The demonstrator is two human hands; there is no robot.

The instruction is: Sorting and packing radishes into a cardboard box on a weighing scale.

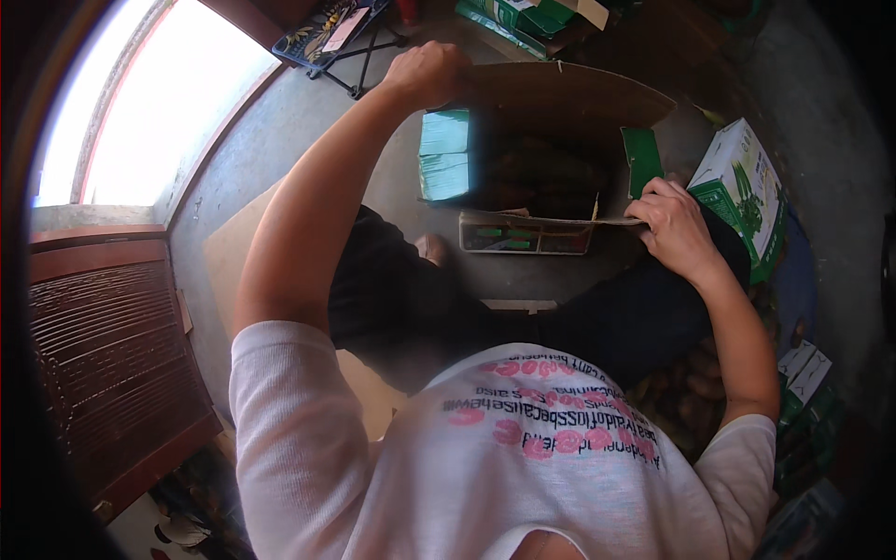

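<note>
An open cardboard box (583, 89) stands on the floor in front of me, just past my bent knees. Its flaps spread outward: the brown far flap stands up, and the left flap (444, 157) shines pale green in the light. At the right a dark green flap (640, 157) sticks up. Brownish, long things (551, 173) lie in the dim inside, too dark to name. My left hand (431, 75) is closed at the far flap's left corner. Fingers of my right hand (674, 224) are curled over the right end of the near flap.
A green and white carton (747, 191) stands to the right of the box. Brownish produce (695, 387) is heaped beside my right thigh. Farther off are a folding stool (338, 42) and green cartons (532, 21). Dark carved woodwork (112, 345) and a cardboard sheet (233, 247) are at left.
</note>
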